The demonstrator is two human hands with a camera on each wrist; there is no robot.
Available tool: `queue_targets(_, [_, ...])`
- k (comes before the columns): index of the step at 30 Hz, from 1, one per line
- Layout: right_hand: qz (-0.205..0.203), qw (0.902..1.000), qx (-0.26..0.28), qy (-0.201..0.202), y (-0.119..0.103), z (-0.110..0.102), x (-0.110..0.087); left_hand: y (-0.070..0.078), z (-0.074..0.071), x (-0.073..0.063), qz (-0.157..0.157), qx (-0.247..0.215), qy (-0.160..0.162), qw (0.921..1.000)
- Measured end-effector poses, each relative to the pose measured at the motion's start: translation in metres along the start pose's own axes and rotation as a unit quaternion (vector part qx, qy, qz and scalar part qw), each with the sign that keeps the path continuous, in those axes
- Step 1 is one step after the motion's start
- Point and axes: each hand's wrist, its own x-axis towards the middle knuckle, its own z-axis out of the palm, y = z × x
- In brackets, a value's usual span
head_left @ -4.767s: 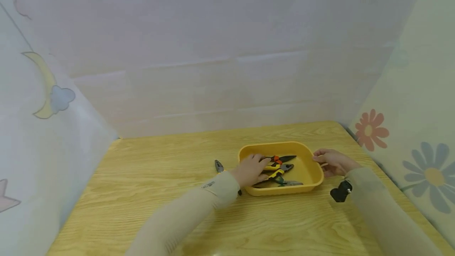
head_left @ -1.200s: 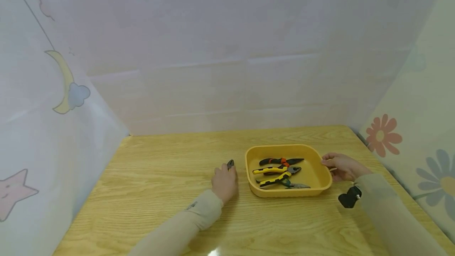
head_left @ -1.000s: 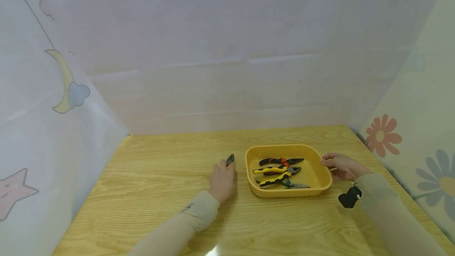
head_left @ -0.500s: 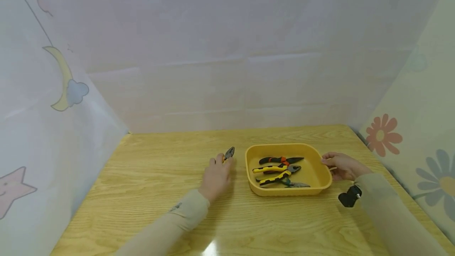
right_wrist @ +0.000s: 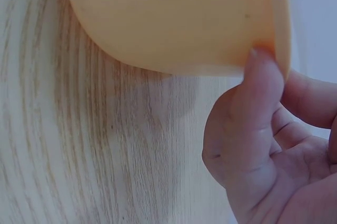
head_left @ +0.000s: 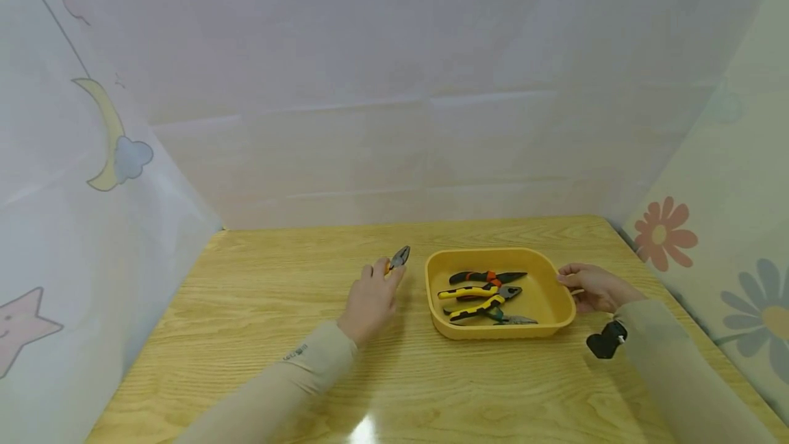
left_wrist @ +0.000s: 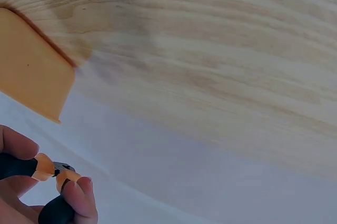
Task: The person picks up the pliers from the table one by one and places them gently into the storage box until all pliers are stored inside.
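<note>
My left hand point(head_left: 370, 299) grips yellow-and-black combination pliers point(head_left: 401, 256) by the handles, left of the yellow tray point(head_left: 493, 332). Their steel head points away from me. In the left wrist view, thumb and fingers wrap the two spread handles of the pliers point(left_wrist: 44, 167). At the tray's right end my right hand point(head_left: 596, 286) pinches the rim, thumb outside, as the right wrist view shows on the tray wall point(right_wrist: 168, 19). Inside the tray lie black-and-orange long-bladed pliers point(head_left: 508, 278), another yellow-and-black pair of pliers point(head_left: 510, 292) and green-handled needle-nose pliers point(head_left: 518, 321).
The wooden table point(head_left: 277, 279) stands against a pale sheet backdrop point(head_left: 345, 122), with printed side sheets left and right. A black wrist camera point(head_left: 607, 341) hangs under the right wrist, above the table.
The left hand has left the tray, taken hold of the pliers beside it and, over the last second, moved them farther back and slightly left. The right hand keeps its hold on the rim.
</note>
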Motion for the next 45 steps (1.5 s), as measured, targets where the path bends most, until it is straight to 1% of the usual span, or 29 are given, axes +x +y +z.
queue_targets(3, [0.001, 1.0000, 0.002, 0.001, 0.000, 0.000, -0.001, 0.000, -0.002, 0.002, 0.008, 0.000, 0.004, 1.0000])
queue_targets(6, [0.002, 1.0000, 0.003, 0.004, 0.000, 0.000, -0.001, 0.001, -0.003, 0.005, 0.014, -0.002, 0.000, 0.9999])
queue_targets(17, [0.004, 0.9999, 0.010, 0.004, 0.002, -0.001, -0.001, 0.014, -0.003, 0.012, 0.038, 0.007, -0.042, 0.9984])
queue_targets(20, [0.003, 1.0000, 0.007, 0.003, 0.002, -0.001, 0.000, 0.017, -0.003, 0.013, 0.045, 0.011, -0.034, 0.9983])
queue_targets(25, [0.002, 1.0000, 0.005, 0.002, 0.002, -0.001, 0.000, 0.022, -0.001, 0.017, 0.072, 0.005, 0.006, 0.9974])
queue_targets(28, [0.003, 1.0000, 0.006, 0.003, 0.002, -0.001, 0.000, 0.025, 0.000, 0.019, 0.088, 0.008, 0.021, 0.9958])
queue_targets(31, [0.003, 1.0000, 0.003, 0.004, 0.002, -0.001, 0.000, 0.028, 0.001, 0.020, 0.095, 0.004, 0.015, 0.9954])
queue_targets(35, [0.000, 1.0000, 0.000, 0.002, 0.003, 0.000, 0.001, 0.033, -0.001, 0.023, 0.093, -0.003, -0.011, 0.9956])
queue_targets(38, [-0.005, 1.0000, 0.000, -0.001, 0.002, 0.000, 0.001, 0.036, -0.002, 0.025, 0.099, -0.001, -0.019, 0.9949])
queue_targets(45, [-0.007, 1.0000, 0.003, -0.001, 0.001, 0.001, 0.000, 0.040, 0.001, 0.028, 0.131, 0.011, -0.002, 0.9913])
